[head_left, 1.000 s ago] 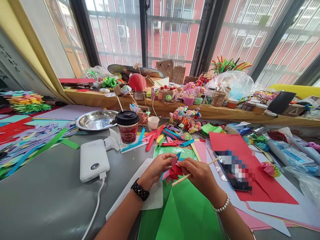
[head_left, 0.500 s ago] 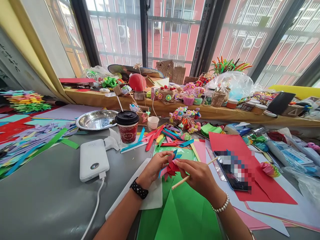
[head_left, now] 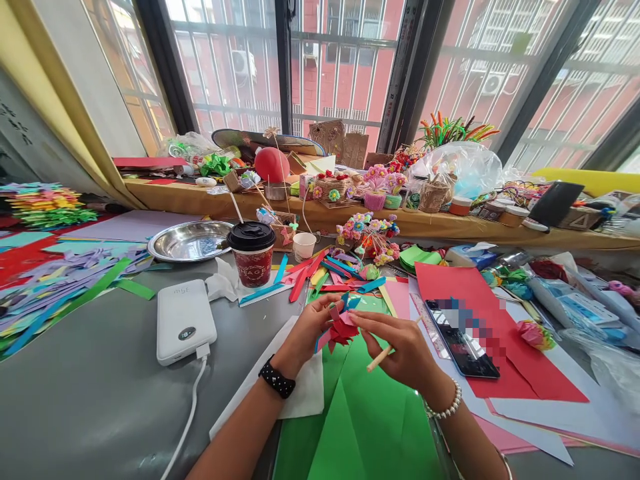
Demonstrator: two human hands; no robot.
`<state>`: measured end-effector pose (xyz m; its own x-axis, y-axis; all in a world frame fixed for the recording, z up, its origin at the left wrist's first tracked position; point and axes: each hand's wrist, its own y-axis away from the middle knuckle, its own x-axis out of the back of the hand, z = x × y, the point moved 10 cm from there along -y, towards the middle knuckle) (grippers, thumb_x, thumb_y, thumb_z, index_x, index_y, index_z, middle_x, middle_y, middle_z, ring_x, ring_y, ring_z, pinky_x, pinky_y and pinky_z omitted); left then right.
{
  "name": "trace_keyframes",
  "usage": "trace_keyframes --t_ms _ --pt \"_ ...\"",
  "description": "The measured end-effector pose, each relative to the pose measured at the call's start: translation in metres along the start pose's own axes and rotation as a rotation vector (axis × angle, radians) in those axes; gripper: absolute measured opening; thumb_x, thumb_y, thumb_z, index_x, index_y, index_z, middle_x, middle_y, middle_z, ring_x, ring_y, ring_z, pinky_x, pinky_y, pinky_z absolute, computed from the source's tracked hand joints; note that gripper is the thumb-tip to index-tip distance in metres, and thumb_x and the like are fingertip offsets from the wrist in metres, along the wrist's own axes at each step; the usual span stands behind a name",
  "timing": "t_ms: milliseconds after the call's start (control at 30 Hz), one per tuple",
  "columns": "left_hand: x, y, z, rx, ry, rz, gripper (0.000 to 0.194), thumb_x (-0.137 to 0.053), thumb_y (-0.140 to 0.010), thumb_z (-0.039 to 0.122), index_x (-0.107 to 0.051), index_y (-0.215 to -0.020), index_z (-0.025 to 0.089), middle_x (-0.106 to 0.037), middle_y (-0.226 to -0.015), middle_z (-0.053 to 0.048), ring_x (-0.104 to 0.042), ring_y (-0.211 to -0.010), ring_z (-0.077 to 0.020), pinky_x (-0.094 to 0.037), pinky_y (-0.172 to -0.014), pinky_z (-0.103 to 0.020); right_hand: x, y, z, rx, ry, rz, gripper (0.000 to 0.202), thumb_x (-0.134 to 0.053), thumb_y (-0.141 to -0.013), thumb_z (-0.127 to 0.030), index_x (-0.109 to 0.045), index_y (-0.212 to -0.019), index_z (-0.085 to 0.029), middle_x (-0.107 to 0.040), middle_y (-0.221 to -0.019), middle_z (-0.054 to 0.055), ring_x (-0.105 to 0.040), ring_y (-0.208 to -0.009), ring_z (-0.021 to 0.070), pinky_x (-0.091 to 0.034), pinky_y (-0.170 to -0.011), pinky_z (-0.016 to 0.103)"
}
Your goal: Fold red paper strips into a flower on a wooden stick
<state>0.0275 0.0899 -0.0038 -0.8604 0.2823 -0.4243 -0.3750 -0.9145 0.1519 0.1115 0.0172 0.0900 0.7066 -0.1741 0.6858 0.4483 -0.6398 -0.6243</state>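
My left hand, with a dark dotted watch on its wrist, is closed around a folded paper flower in red, pink and blue. Fingertips of my right hand touch the flower's petals from the right. A thin wooden stick is tucked in that same hand, its blunt end pointing down to the left. Beneath both hands lies a green paper sheet, with white tissue to its left.
A white power bank with a cable lies on the left. Behind it stand a lidded coffee cup, a metal plate and a paper cup. Paper strips lie beyond my hands. On the right, a phone rests on red paper.
The stick has shifted in my right hand, so less of it shows toward the lower left. My left hand keeps its hold on the flower. The view has moved slightly.
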Motion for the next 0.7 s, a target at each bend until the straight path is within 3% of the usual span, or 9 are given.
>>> trace_keyframes --t_ms 67,167,300,467,700 --pt "0.000 0.000 0.000 0.009 -0.012 0.009 0.034 -0.067 -0.058 0.037 -0.054 -0.082 0.018 -0.056 -0.057 0.003 -0.054 -0.045 -0.0119 -0.043 -0.043 -0.024 -0.003 0.000 -0.001 0.008 -0.039 -0.033 0.036 -0.046 -0.078 -0.013 -0.052 -0.112 -0.024 -0.058 -0.110 0.003 -0.058 -0.095 0.0151 -0.050 -0.076 0.028" --pt "-0.004 0.001 0.000 -0.003 -0.001 -0.017 0.031 -0.069 -0.058 0.034 -0.059 -0.081 0.015 -0.059 -0.063 0.001 -0.055 -0.051 -0.0100 -0.043 -0.050 -0.021 0.008 0.000 0.006 -0.061 -0.067 0.067 0.030 -0.046 -0.080 -0.015 -0.055 -0.106 -0.025 -0.062 -0.102 0.002 -0.059 -0.089 0.0151 -0.050 -0.075 0.028" --pt "-0.011 0.002 -0.005 0.004 -0.005 -0.089 0.026 -0.067 -0.061 0.033 -0.062 -0.078 0.014 -0.060 -0.067 -0.001 -0.053 -0.054 -0.0083 -0.040 -0.054 -0.020 0.022 0.000 0.021 -0.209 -0.068 0.208 0.022 -0.050 -0.080 -0.022 -0.057 -0.101 -0.023 -0.062 -0.096 0.005 -0.059 -0.062 0.0120 -0.050 -0.054 0.024" --pt "-0.021 -0.001 -0.012 0.037 -0.040 -0.193 0.028 -0.063 -0.064 0.039 -0.059 -0.074 0.013 -0.058 -0.064 -0.001 -0.052 -0.054 -0.0095 -0.036 -0.052 -0.020 0.015 -0.002 0.029 -0.259 -0.119 0.164 0.019 -0.052 -0.078 -0.028 -0.060 -0.094 -0.020 -0.062 -0.089 0.005 -0.058 -0.068 0.0139 -0.047 -0.051 0.022" --pt "-0.025 0.001 -0.007 0.002 0.003 -0.180 0.026 -0.060 -0.067 0.039 -0.052 -0.069 0.015 -0.051 -0.058 0.003 -0.046 -0.049 -0.0062 -0.032 -0.048 -0.018 0.012 0.000 0.037 -0.340 -0.129 0.163 0.015 -0.052 -0.078 -0.030 -0.060 -0.083 -0.018 -0.060 -0.078 0.003 -0.045 -0.047 0.0080 -0.038 -0.041 0.020"
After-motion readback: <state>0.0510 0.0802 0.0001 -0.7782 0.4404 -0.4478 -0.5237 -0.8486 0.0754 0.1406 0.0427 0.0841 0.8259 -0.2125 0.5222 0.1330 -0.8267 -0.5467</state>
